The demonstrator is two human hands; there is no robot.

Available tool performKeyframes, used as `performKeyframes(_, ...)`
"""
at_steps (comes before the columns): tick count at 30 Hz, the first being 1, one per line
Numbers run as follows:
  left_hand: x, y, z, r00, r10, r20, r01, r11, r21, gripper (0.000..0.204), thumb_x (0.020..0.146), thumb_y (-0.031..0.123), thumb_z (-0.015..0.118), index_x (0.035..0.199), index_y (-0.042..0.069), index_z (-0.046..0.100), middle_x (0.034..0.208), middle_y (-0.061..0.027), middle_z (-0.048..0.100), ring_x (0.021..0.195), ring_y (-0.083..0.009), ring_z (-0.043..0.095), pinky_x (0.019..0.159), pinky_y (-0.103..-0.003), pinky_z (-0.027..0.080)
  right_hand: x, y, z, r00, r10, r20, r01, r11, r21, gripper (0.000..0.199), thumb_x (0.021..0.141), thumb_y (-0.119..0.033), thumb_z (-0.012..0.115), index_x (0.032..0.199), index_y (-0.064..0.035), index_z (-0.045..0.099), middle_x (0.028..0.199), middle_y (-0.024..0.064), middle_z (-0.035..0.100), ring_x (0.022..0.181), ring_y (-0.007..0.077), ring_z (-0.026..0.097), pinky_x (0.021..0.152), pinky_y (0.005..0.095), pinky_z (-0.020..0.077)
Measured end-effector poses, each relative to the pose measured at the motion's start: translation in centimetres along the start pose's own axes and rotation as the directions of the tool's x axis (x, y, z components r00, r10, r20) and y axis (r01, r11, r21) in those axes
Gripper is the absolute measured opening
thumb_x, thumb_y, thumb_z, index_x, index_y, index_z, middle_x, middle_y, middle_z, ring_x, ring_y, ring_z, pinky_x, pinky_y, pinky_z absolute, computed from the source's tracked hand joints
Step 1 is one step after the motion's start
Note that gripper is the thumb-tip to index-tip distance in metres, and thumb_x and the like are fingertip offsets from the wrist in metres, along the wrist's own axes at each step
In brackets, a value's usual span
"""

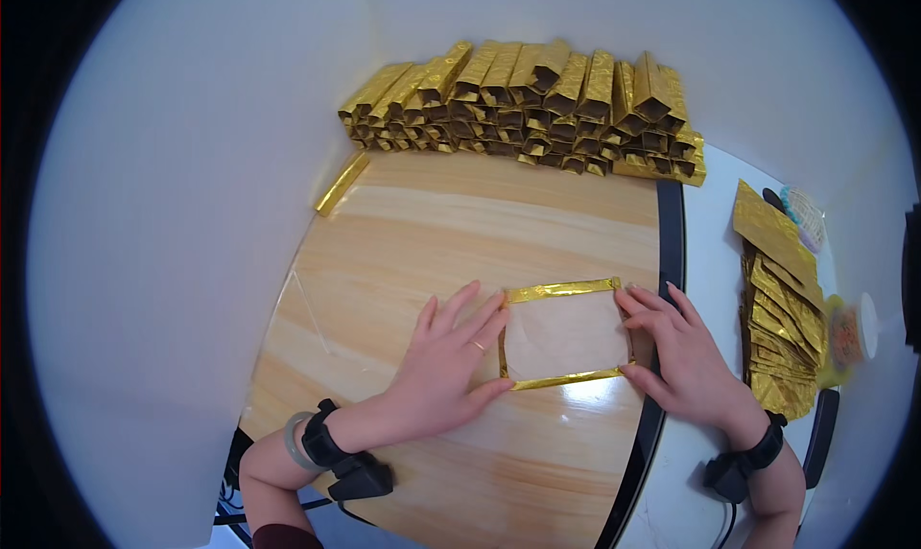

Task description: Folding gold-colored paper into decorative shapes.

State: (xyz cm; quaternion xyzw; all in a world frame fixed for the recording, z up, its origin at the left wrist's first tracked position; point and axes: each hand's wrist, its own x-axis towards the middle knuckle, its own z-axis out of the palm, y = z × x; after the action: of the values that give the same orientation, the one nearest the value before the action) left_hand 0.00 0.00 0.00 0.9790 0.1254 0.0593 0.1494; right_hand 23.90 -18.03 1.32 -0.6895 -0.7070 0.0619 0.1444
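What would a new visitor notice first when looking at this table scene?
First, the big heap of folded gold foil boxes at the far edge of the wooden table. Next, the left hand and right hand pressing a flat clear pouch with gold edges between them. A stack of flat gold sheets lies at the right.

thing: see-through sheet with shiny gold edges (564, 333) | shape: flat square-ish piece, gold strips on top, bottom and left | pose: lies flat | place: near the right edge of the wooden tabletop (460, 233)

Black wrist straps with cables — left hand (444, 365) ringed, bangle behind.
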Motion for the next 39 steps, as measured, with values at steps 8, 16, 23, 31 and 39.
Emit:
performKeyframes(8,0.3,-0.6,0.4,0.989,-0.003,-0.150,-0.048,0.941,-0.336,0.052,0.066,0.011,0.081,0.110,0.008,0.053,0.130,-0.0112,0.048,0.128,-0.0364,0.037,0.103,-0.043,0.036,-0.2,-0.4,-0.2,0.988,0.037,-0.153,-0.015,0.990,0.141,0.029,0.074,-0.019,0.073,0.095,-0.0102,0.055,0.111,0.0047,0.061,0.103,0.0242,0.053,0.090,0.0374,0.0372)
performKeyframes(16,0.6,0.4,-0.2,0.964,0.050,-0.262,-0.100,0.979,-0.180,0.037,0.066,0.011,0.081,0.097,0.011,0.060,0.120,-0.0104,0.051,0.115,-0.0332,0.045,0.097,-0.043,0.039,-0.4,-0.4,0.2,0.976,-0.053,-0.211,0.060,0.998,0.025,0.021,0.073,-0.017,0.073,0.085,-0.0107,0.056,0.102,0.0029,0.062,0.092,0.0211,0.058,0.081,0.0348,0.0419)
performKeyframes(23,0.2,0.0,0.5,0.935,0.245,-0.256,-0.282,0.952,-0.120,0.015,0.068,0.010,0.076,0.078,0.013,0.065,0.086,-0.0020,0.061,0.082,-0.0211,0.059,0.068,-0.034,0.050,-0.9,-1.5,0.3,0.948,-0.271,-0.166,0.227,0.944,-0.241,0.018,0.067,-0.008,0.063,0.085,-0.0054,0.058,0.083,0.0040,0.059,0.083,0.0197,0.060,0.059,0.0272,0.0500)
performKeyframes(31,0.1,-0.2,0.5,0.834,0.482,-0.268,-0.470,0.876,0.112,0.017,0.069,0.008,0.074,0.084,0.009,0.066,0.083,-0.0024,0.060,0.074,-0.0172,0.062,0.057,-0.027,0.051,-1.6,-2.3,-0.3,0.914,-0.396,-0.093,0.332,0.858,-0.392,0.028,0.066,-0.005,0.062,0.093,0.0046,0.060,0.087,0.0098,0.060,0.088,0.0230,0.062,0.066,0.0270,0.0548)
performKeyframes(39,0.2,0.6,0.5,0.780,0.535,-0.324,-0.491,0.845,0.212,0.010,0.068,0.004,0.066,0.074,0.003,0.058,0.075,-0.0027,0.050,0.071,-0.0154,0.055,0.051,-0.025,0.046,-1.3,-2.5,-0.5,0.936,-0.348,-0.058,0.301,0.874,-0.381,0.031,0.066,-0.005,0.062,0.095,0.0067,0.061,0.086,0.0112,0.060,0.092,0.0239,0.061,0.070,0.0267,0.0549)
